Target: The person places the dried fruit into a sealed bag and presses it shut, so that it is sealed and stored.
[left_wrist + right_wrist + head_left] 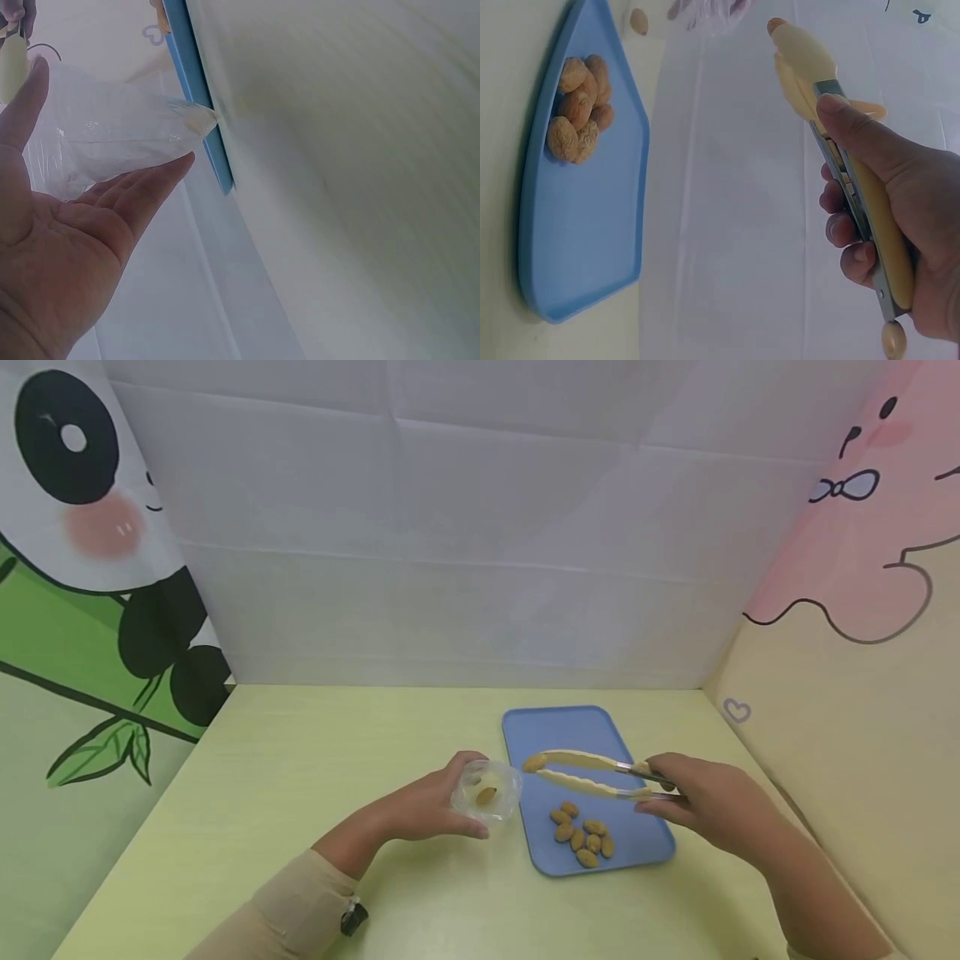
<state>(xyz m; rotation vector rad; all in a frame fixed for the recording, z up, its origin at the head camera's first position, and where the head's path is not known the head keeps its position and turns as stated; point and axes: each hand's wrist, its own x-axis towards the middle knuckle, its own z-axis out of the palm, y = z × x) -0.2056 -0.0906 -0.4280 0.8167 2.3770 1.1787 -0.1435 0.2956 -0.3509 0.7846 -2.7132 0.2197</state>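
Note:
My left hand (pixel 442 802) holds a clear plastic bag (pixel 504 785) with its mouth facing up, thumb on one side and fingers on the other. A brown oval nut (pixel 486 796) lies inside the bag, near its bottom. My right hand (pixel 712 802) grips a pair of tongs (pixel 585 760) with cream tips and metal arms. At the tips of the tongs is another brown nut (pixel 534 763), just right of the bag. In the right wrist view the thumb presses on one metal arm of the tongs (pixel 855 180), with fingers curled round the other side.
A blue tray (pixel 555 727) lies on the pale yellow table (pixel 337 727), below the tongs. Several brown nuts (pixel 587 857) are grouped in the near part of the tray. A white sheet (pixel 465 610) stands behind the table, with printed panels (pixel 862 693) at the sides.

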